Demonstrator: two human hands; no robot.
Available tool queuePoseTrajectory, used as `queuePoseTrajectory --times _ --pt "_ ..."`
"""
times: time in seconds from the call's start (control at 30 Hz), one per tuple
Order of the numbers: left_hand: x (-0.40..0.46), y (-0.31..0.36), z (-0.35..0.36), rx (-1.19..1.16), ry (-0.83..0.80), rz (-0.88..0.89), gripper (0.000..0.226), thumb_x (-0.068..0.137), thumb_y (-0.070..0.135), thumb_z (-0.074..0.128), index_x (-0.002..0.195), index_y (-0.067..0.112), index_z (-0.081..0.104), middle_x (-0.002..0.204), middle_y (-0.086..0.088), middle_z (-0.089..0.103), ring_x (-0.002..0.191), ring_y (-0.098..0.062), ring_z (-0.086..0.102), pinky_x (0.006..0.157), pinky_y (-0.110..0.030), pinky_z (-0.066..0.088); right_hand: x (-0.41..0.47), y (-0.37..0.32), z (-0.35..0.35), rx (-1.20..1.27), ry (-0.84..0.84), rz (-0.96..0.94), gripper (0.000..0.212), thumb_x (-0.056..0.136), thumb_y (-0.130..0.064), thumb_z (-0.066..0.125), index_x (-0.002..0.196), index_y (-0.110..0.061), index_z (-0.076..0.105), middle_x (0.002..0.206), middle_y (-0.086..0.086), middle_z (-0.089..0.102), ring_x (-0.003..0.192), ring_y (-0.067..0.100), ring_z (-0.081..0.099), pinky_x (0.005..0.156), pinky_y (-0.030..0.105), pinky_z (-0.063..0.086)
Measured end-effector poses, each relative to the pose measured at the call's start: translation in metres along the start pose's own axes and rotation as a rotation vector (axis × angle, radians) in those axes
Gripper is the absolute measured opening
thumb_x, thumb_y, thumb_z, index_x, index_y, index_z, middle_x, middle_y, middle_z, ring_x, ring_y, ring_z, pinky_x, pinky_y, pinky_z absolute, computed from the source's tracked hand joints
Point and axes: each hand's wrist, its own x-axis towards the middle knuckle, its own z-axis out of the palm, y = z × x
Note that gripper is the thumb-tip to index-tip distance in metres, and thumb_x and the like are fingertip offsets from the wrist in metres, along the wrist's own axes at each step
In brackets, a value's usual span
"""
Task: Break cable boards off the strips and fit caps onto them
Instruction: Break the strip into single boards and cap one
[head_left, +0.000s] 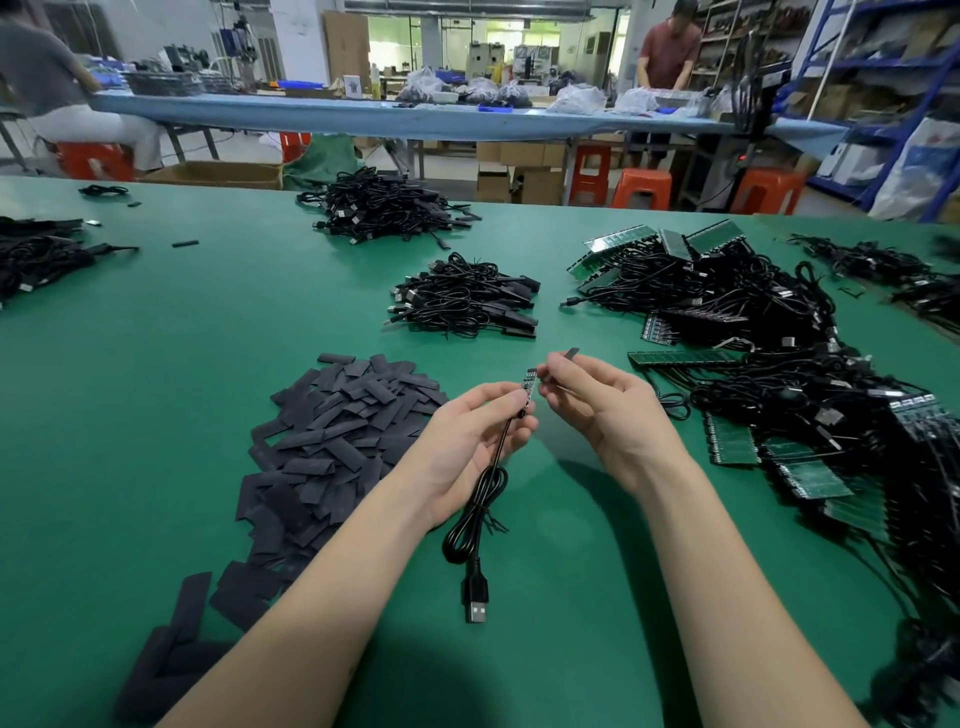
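My left hand (480, 431) pinches a small green cable board (528, 383) by its lower end, board pointing up. Its black cable (480, 506) hangs in a loop down to a USB plug (475, 597) lying on the green table. My right hand (597, 405) pinches a flat black cap (567, 356) just right of the board's tip, close to it but apart. A heap of flat black caps (332, 441) lies left of my hands. Strips of green boards with cables (779, 415) are piled at the right.
Finished cable bundles (465, 299) lie beyond my hands, with a larger heap (384, 208) farther back. More cables (36, 254) sit at the far left edge. Loose caps (171, 649) lie near the front left. Two persons work at a blue bench behind.
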Motion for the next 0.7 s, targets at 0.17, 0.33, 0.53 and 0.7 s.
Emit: queuePoseTrajectory --times 0.17,0.33,0.53,0.7 --pt "-0.0018 0.0023 0.0004 -0.007 -0.032 -0.054 0.005 0.093 0.006 0.062 0.097 0.008 0.064 0.078 -0.002 0.069 0.061 -0.006 0.064 0.056 -0.014 0.053 0.0019 0.0001 0.0019 0.02 0.014 -0.046 0.006 0.085 -0.012 0.078 0.086 -0.007 0.078 0.089 0.007 0.076 0.074 0.01 0.068 0.073 0.017 0.056" --pt "-0.0034 0.0027 0.001 -0.006 -0.048 -0.071 0.009 0.086 0.009 0.067 0.095 0.009 0.065 0.078 -0.001 0.068 0.06 -0.004 0.062 0.056 -0.012 0.053 0.0021 0.0027 0.0017 -0.051 0.015 -0.072 0.006 0.082 -0.013 0.081 0.076 -0.012 0.082 0.088 0.009 0.077 0.073 0.011 0.069 0.073 0.018 0.056" --pt "-0.0045 0.0023 0.0004 -0.005 -0.075 -0.078 0.017 0.077 0.012 0.07 0.093 0.009 0.065 0.077 -0.001 0.067 0.059 -0.004 0.061 0.056 -0.012 0.052 0.0002 -0.0013 -0.0032 -0.047 -0.025 -0.015 0.017 0.068 -0.024 0.084 0.077 -0.01 0.081 0.089 0.009 0.077 0.07 0.01 0.068 0.071 0.017 0.056" --pt "-0.005 0.0028 0.0004 0.021 -0.093 -0.074 0.017 0.077 0.013 0.071 0.093 0.01 0.064 0.078 -0.001 0.067 0.06 -0.004 0.061 0.055 -0.012 0.051 -0.0008 -0.0021 -0.0038 -0.025 -0.044 0.014 0.013 0.08 -0.016 0.079 0.086 -0.005 0.078 0.089 0.009 0.077 0.071 0.008 0.068 0.071 0.017 0.056"
